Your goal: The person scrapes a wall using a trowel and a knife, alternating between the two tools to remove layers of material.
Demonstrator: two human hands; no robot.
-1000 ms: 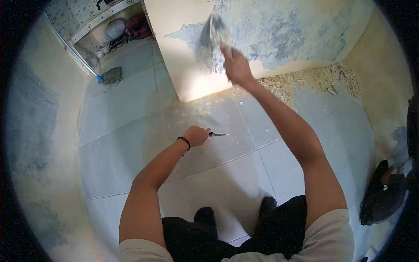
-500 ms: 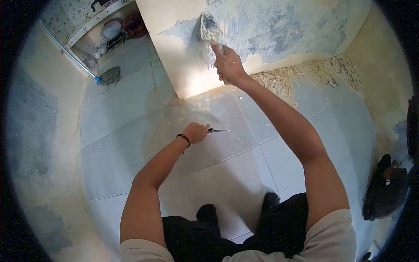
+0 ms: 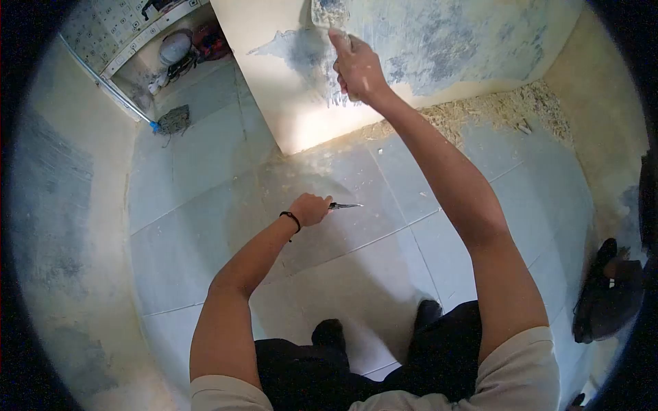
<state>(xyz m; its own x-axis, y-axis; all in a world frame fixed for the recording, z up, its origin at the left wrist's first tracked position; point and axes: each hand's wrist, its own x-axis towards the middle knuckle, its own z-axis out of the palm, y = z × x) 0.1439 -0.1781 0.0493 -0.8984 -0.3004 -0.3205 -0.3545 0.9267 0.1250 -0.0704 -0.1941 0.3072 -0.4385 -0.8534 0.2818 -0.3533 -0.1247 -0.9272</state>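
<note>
Flakes (image 3: 510,113), perhaps paint, edge the wall (image 3: 445,51).

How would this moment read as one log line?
right grip: trowel by patchy wall, contact unclear | left grip: thin pointed tool over floor | flakes: along wall | mop: upper left

free: floor (image 3: 397,202) between pointed tool (image 3: 347,205) and right forearm (image 3: 442,154) | blocking: wall (image 3: 439,51) ahead, mop (image 3: 173,120) upper left

Right hand (image 3: 360,68) grips trowel (image 3: 330,14) near patchy wall (image 3: 439,48); left hand (image 3: 310,209) holds slim pointed tool (image 3: 346,205).
</note>
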